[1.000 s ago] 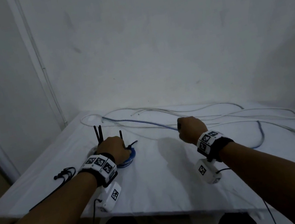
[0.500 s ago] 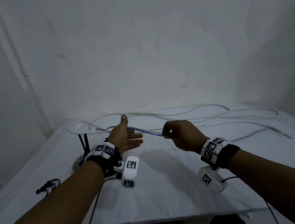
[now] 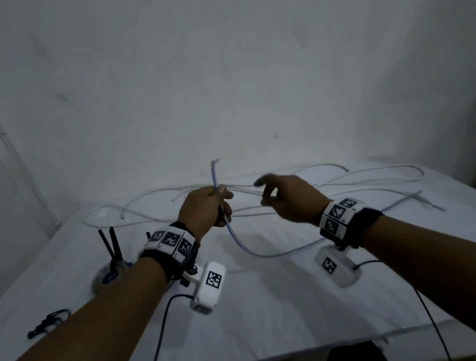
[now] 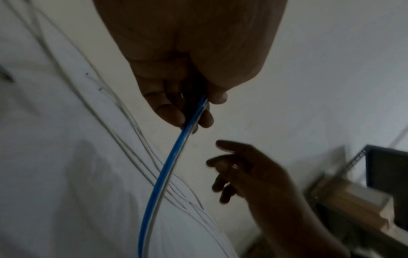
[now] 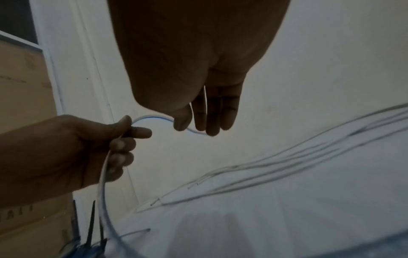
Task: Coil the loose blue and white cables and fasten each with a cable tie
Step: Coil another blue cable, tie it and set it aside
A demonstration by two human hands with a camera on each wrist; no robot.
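We are starting a new coil: our left hand (image 3: 206,207) grips the thin blue-and-white cable (image 4: 167,167) near its free end, the rest trailing across the white table (image 3: 253,319). Our right hand (image 3: 289,200) hangs open, fingers relaxed (holding nothing) — next it should catch the slack and loop it back.

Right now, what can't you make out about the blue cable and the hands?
- Head view: the blue-and-white cable passes behind the right hand; its far run is hidden.
- Left wrist view: the left hand hides its own grip.
- Right wrist view: the finished coil is blurred and cut by the bottom edge.
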